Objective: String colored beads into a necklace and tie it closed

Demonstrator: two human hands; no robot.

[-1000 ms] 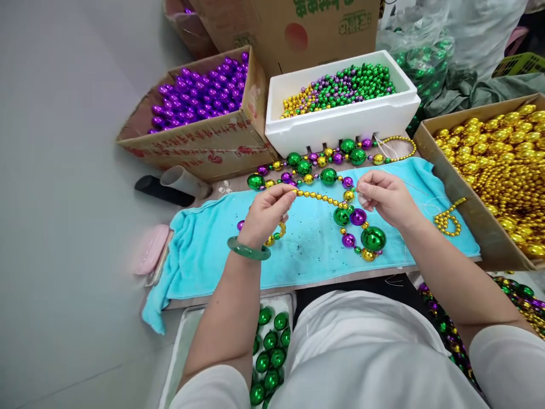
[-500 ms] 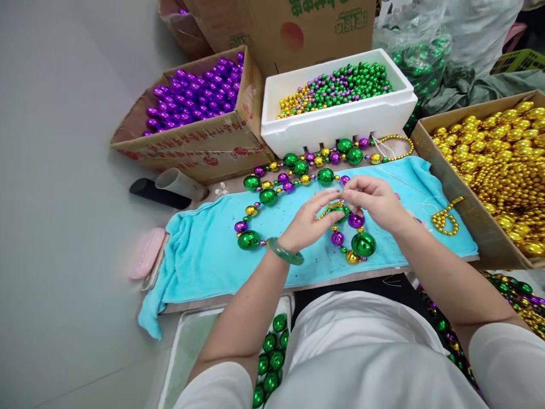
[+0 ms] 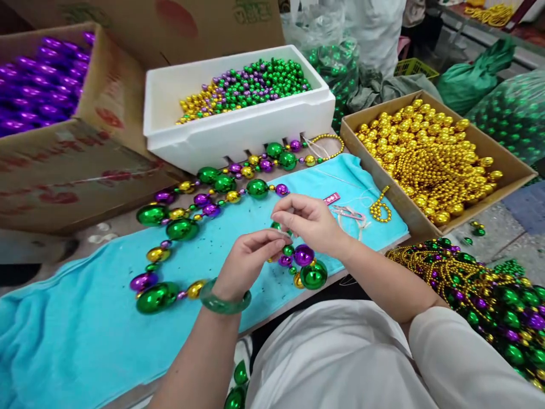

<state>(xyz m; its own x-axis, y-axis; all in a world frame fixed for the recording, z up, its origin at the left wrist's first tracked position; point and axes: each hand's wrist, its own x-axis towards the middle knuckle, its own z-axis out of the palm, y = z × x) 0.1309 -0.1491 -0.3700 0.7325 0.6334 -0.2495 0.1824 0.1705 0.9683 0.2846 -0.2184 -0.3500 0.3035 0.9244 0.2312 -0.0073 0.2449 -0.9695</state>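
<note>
A long necklace of green, purple and gold beads [image 3: 181, 227] lies looped on a turquoise towel [image 3: 85, 335]. My left hand [image 3: 249, 261], with a green bangle on the wrist, pinches the string close to a cluster of green, purple and gold beads [image 3: 306, 267]. My right hand [image 3: 309, 221] is closed in a pinch just above, holding the same strand's thin thread. Both hands meet over the towel's middle, fingertips nearly touching.
A white foam box [image 3: 238, 128] of mixed small beads stands behind the towel. A cardboard box of gold beads [image 3: 430, 153] is at the right, one of purple beads [image 3: 38, 108] at the left. Finished necklaces [image 3: 481, 289] are heaped at lower right. Scissors [image 3: 351, 215] lie on the towel.
The camera has swung right and closer. My hands have come together from apart and now pinch the strand near the bead cluster, and the small gold bead run is no longer stretched between them.
</note>
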